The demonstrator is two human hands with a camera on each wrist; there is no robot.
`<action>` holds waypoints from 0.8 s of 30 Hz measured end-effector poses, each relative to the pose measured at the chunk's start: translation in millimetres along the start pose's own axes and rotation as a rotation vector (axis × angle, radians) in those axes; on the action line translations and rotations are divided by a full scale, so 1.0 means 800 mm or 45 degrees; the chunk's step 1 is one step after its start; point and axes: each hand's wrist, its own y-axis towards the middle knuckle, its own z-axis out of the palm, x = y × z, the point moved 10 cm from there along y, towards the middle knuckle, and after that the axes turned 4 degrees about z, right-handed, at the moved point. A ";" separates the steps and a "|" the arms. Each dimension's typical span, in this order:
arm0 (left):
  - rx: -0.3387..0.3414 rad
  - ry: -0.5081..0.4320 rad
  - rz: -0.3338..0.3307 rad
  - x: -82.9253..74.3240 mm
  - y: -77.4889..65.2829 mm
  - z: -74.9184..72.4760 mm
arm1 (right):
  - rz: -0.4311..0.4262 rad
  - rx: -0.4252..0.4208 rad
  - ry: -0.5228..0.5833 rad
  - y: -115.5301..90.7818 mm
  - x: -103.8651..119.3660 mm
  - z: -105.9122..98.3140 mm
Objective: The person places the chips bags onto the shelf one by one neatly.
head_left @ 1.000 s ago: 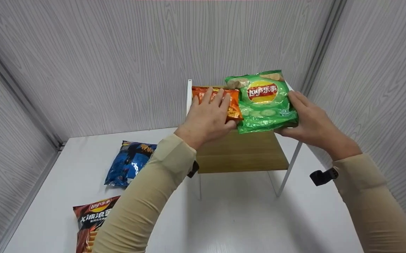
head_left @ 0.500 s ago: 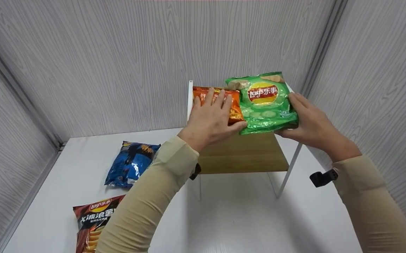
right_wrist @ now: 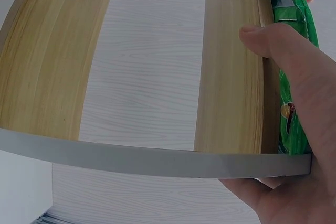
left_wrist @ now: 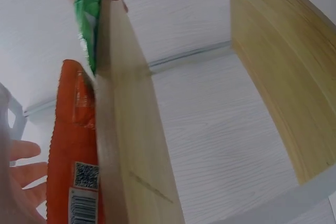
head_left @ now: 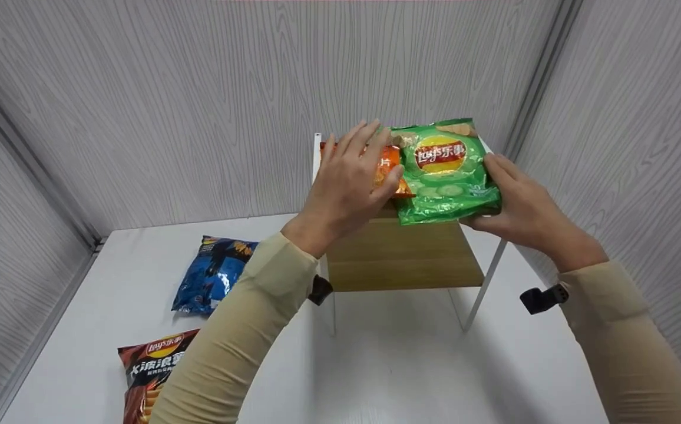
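On the top board of a small two-tier shelf [head_left: 405, 259] sit an orange snack bag [head_left: 390, 158] and, to its right, a green Lay's chip bag [head_left: 443, 191]. My left hand [head_left: 346, 185] hovers in front of the orange bag with fingers extended and covers much of it. In the left wrist view those fingers are apart from the orange bag [left_wrist: 71, 124]. My right hand [head_left: 523, 206] grips the shelf's right end beside the green bag. The right wrist view has its thumb against the underside of the top board [right_wrist: 231, 87], the palm near the green bag [right_wrist: 294, 93].
A blue chip bag [head_left: 214, 277] and a dark red Lay's bag [head_left: 149, 371] lie on the white table [head_left: 81, 318] at left, the latter partly behind my left sleeve. Wood-grain panels enclose the back and sides. Slim pale metal legs [head_left: 485, 282] support the shelf.
My left hand has lifted off the orange bag, shifting slightly up and left. The right hand and the green bag have stayed nearly in place.
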 end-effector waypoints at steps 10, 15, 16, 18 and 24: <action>-0.270 -0.067 0.033 0.029 -0.021 -0.055 | -0.004 0.003 0.014 0.000 0.004 0.000; -0.370 -0.059 -0.014 0.061 -0.041 -0.074 | 0.007 0.004 0.004 0.000 0.002 0.000; -0.385 -0.063 -0.032 0.069 -0.046 -0.077 | 0.008 0.003 0.002 0.000 0.002 0.000; -0.408 -0.073 -0.070 0.084 -0.056 -0.081 | 0.007 0.001 0.002 0.000 0.002 -0.001; -0.403 -0.093 -0.195 0.129 -0.087 -0.076 | 0.002 -0.001 0.007 0.000 0.003 0.000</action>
